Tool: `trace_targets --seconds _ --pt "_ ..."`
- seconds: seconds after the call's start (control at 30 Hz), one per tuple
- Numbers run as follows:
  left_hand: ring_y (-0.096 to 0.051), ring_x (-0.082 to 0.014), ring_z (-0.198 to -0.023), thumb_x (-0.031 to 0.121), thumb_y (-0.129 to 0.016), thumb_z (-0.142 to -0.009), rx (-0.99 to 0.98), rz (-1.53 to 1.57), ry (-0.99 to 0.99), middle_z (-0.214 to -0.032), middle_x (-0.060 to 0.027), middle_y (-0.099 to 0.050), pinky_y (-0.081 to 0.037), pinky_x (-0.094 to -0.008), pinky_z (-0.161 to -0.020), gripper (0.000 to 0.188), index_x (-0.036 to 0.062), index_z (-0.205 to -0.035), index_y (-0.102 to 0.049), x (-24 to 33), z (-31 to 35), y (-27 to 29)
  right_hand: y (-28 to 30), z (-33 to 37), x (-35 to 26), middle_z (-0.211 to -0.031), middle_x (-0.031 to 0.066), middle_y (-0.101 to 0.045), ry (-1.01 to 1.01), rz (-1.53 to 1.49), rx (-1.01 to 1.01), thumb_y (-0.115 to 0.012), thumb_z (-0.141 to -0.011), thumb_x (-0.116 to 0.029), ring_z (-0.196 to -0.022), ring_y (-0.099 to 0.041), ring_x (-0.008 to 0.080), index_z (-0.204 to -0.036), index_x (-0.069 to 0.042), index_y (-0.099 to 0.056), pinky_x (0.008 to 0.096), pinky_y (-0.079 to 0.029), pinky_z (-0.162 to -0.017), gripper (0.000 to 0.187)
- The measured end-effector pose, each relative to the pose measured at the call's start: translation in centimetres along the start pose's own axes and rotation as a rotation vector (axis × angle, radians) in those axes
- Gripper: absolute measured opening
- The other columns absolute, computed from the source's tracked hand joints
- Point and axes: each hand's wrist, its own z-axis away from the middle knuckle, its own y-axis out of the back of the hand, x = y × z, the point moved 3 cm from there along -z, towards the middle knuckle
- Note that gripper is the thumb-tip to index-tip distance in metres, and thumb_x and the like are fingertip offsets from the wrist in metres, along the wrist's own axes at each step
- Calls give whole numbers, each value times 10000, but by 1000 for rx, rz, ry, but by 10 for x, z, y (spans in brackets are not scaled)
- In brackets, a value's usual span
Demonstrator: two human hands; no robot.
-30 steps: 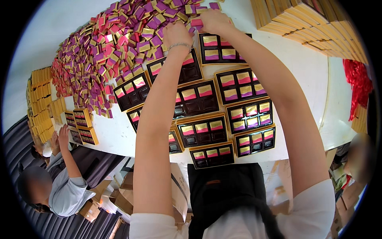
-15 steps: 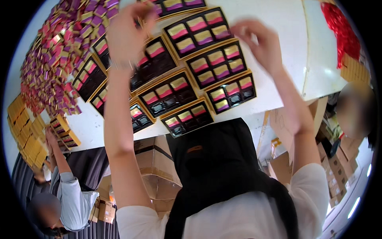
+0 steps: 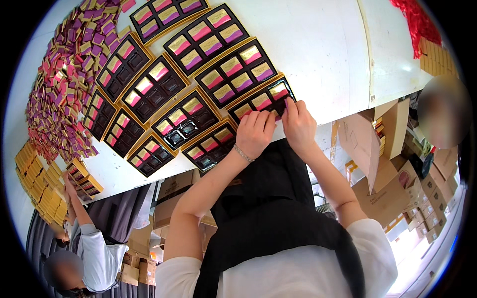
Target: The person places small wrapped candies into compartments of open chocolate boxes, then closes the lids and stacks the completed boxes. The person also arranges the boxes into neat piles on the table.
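Note:
Both my hands meet over a gold-edged box with a black tray (image 3: 245, 107) at the table's front right. Its far row holds gold-and-pink wrapped chocolates (image 3: 261, 101). My left hand (image 3: 256, 133) bends its closed fingers down into the near row; they hide what is under them. A purple edge shows beside its fingertips. At the box's right end my right hand (image 3: 299, 124) pinches a small purple-wrapped chocolate (image 3: 286, 102), mostly hidden by the fingers. Behind it, another box (image 3: 236, 72) has all its compartments filled. The box to the left (image 3: 208, 146) has chocolates in its far row.
Several more part-filled boxes (image 3: 156, 87) fan out to the left. A large heap of wrapped chocolates (image 3: 69, 74) covers the far left. Red material (image 3: 417, 25) lies far right. Cartons (image 3: 382, 193) stand below the table, and a co-worker (image 3: 97, 253) handles boxes at the left.
My left hand has come down from the farther boxes to the front right box. My right hand has moved in beside it from the bare table. The boxes sit farther left in view.

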Motion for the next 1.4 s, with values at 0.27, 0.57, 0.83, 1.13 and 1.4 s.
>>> trace_targets --seconds 0.27,0.57,0.83,1.13,1.4 --pt "-574 -216 -810 171 -727 -720 22 -21 13 -945 -52 -607 -464 -335 -697 283 35 -960 -665 -1 3 2 16 11 16 -921 77 -588 -92 -357 -68 -683 -765 -16 -777 -605 239 -1195 -51 -596 339 -502 -622 440" --pt "-588 -216 -837 158 -725 -723 27 10 23 -964 -59 -627 -456 -341 -713 285 28 -968 -663 0 3 1 8 -8 13 -1078 116 -587 196 -218 26 -736 -717 -73 -986 -567 302 -1144 10 -599 373 -487 -807 456" --pt "-586 -206 -841 161 -723 -724 34 -20 2 -962 -49 -631 -443 -331 -710 283 35 -972 -671 -2 3 0 4 -5 7 -1047 119 -618 298 -144 68 -676 -747 -24 -900 -624 263 -1096 -11 -633 356 -538 -722 352" --pt "-566 -178 -867 109 -647 -727 93 -59 12 -957 -34 -612 -421 -309 -695 211 53 -930 -666 -4 2 -2 18 -6 38 -965 124 -693 -432 -885 -177 -642 -815 63 -838 -698 188 -1073 27 -653 266 -573 -723 260" --pt "-566 -184 -883 101 -633 -708 95 -34 36 -971 -29 -612 -422 -313 -720 208 67 -910 -662 -3 2 -3 8 -3 41 -765 62 -674 -564 -942 -350 -656 -889 -45 -624 -607 82 -1116 41 -622 213 -486 -549 246"
